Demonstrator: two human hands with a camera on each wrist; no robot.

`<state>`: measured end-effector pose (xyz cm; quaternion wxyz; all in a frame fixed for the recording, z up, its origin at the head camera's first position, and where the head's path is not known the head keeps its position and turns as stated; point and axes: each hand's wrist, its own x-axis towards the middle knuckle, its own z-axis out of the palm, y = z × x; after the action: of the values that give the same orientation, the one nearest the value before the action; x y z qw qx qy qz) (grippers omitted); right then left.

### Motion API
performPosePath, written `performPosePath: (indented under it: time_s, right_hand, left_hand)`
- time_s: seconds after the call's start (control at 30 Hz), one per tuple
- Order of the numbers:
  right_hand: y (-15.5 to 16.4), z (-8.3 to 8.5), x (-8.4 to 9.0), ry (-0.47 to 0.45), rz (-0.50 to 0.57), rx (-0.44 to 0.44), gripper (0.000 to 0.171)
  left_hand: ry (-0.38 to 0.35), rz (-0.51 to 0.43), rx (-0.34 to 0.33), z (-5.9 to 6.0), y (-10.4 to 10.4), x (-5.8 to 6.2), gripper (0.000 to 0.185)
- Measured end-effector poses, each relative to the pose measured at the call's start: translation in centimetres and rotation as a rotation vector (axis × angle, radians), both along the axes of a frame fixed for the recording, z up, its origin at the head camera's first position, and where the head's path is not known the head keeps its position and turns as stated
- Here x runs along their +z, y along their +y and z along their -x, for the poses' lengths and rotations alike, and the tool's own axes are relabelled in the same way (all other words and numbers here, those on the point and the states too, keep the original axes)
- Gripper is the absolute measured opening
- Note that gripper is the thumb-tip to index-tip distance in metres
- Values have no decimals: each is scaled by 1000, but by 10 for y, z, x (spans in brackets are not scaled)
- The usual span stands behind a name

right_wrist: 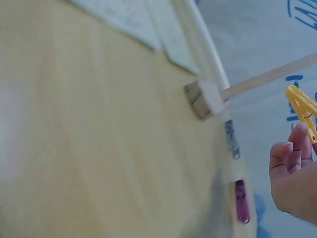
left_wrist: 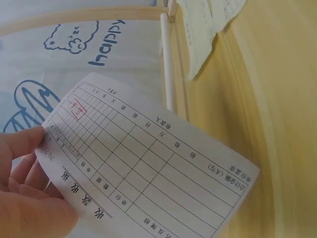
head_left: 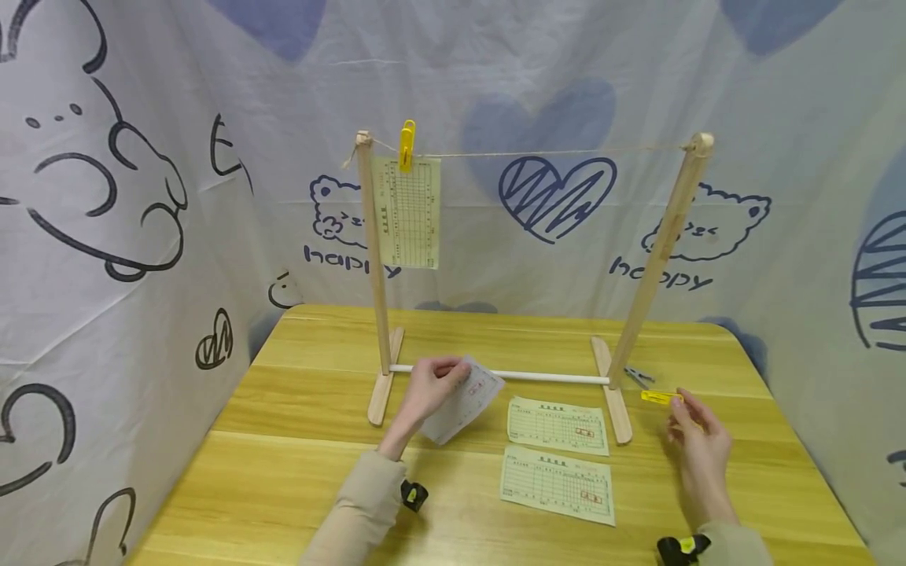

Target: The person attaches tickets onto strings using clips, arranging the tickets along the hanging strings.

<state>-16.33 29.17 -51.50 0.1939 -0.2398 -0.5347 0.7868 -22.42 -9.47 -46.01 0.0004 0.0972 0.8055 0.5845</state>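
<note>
The left hand (head_left: 427,391) holds a white receipt slip (head_left: 463,409) by its edge, pinched between the thumb and the fingers (left_wrist: 22,144), lifted a little above the wooden table (head_left: 283,472), just near the white crossbar (head_left: 552,378) of the wooden rack (head_left: 658,259). The right hand (head_left: 697,452) is on the right side of the table and holds a yellow clothespin (head_left: 660,397) at its fingertips; the clip points to the left, close to the right foot of the rack. Whether the clip mouth is pressed open I cannot tell.

Two more receipts (head_left: 557,425) lie flat on the table between the hands, one nearer than the other. A grey clip (head_left: 639,376) lies beside the right foot. On the string (head_left: 566,152) at the far top, another yellow clothespin (head_left: 406,145) holds a hanging receipt (head_left: 409,212) near the left post.
</note>
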Motion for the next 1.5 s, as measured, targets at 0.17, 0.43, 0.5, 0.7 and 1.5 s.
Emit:
performPosePath:
  time_s: [0.17,0.43,0.5,0.7,1.5]
  right_hand:
    - [-4,-2,17,142,134,83,14]
    - [-10,-2,38,313,196,278,21]
    - [-13,-1,43,340,188,304,21]
    - [-22,3,65,386,185,401,22]
    - [-58,28,128,545,-132,571,34]
  left_hand:
    - [-4,-53,14,1,0,3,22]
    - [2,-138,28,-1,0,9,23]
    - [-1,-161,35,-1,0,10,23]
    - [-24,-226,52,0,1,15,26]
    - [14,-549,96,-2,8,48,26]
